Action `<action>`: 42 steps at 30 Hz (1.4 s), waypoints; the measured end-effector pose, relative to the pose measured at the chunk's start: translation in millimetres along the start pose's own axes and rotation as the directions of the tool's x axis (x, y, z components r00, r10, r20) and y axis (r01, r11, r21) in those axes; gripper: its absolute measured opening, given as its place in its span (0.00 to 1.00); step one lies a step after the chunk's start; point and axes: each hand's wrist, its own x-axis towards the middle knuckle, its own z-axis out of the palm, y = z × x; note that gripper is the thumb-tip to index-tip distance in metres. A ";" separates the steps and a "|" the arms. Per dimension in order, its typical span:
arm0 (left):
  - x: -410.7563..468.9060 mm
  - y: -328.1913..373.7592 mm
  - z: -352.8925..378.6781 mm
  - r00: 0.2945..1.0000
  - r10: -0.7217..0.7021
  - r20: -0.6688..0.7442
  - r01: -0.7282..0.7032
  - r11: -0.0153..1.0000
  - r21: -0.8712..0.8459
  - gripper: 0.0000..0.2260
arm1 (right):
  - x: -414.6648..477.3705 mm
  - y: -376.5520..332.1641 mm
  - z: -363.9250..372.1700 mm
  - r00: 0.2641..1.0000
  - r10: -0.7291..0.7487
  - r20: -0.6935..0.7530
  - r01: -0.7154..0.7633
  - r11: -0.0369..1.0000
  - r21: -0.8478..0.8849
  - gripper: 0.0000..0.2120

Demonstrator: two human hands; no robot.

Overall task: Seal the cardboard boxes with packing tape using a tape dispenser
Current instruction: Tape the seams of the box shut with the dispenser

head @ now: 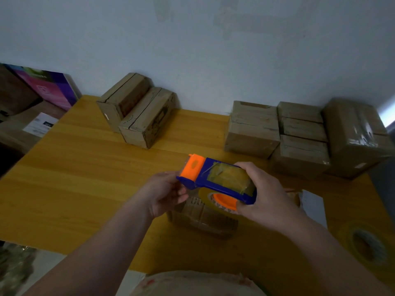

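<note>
A blue and orange tape dispenser (215,178) with a roll of yellowish tape hangs above the yellow table (85,167). My right hand (263,189) grips its rear end around the roll. My left hand (168,191) holds the front end by the orange blade guard, fingers curled at the blue edge. Directly beneath the dispenser lies a small cardboard box (203,218), partly hidden by the dispenser and my hands.
Two cardboard boxes (139,112) lean at the back centre by the wall. A cluster of several boxes (299,135) stands at the back right. A spare tape roll (367,244) lies at the right front edge, a white paper (314,206) beside it. Stacked items (42,97) sit left of the table.
</note>
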 end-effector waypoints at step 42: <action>21.9 -44.1 -49.0 0.821 0.417 -0.389 -0.244 0.874 0.421 0.13 | 20.1 -26.3 -24.1 0.938 0.072 0.338 0.158 0.780 -0.605 0.37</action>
